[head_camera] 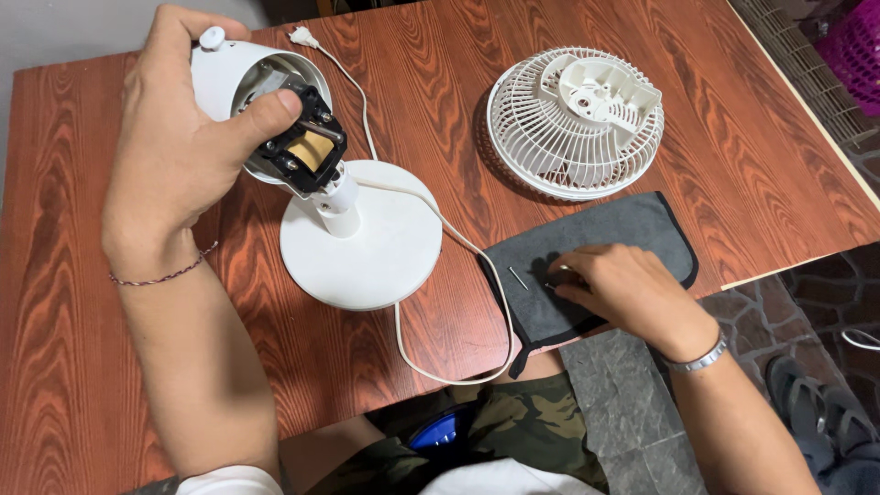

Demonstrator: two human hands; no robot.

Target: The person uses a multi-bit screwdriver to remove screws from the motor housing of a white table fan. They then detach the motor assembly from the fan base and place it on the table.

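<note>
My left hand (179,147) grips the white motor housing (229,78) of a small fan, thumb resting on the exposed black motor (307,147). The housing stands on its white neck and round base (367,243) on the table. My right hand (619,289) rests on a dark grey cloth (632,229), fingertips pinching at a small screw there; whether it is lifted I cannot tell. Another thin metal screw (518,278) lies on the cloth just left of those fingers.
The white fan grille (576,119) lies flat at the back right of the reddish wooden table (64,275). A white power cord (440,229) runs from a plug (302,37) at the back, round the base to the front edge. Sandals (816,412) are on the floor.
</note>
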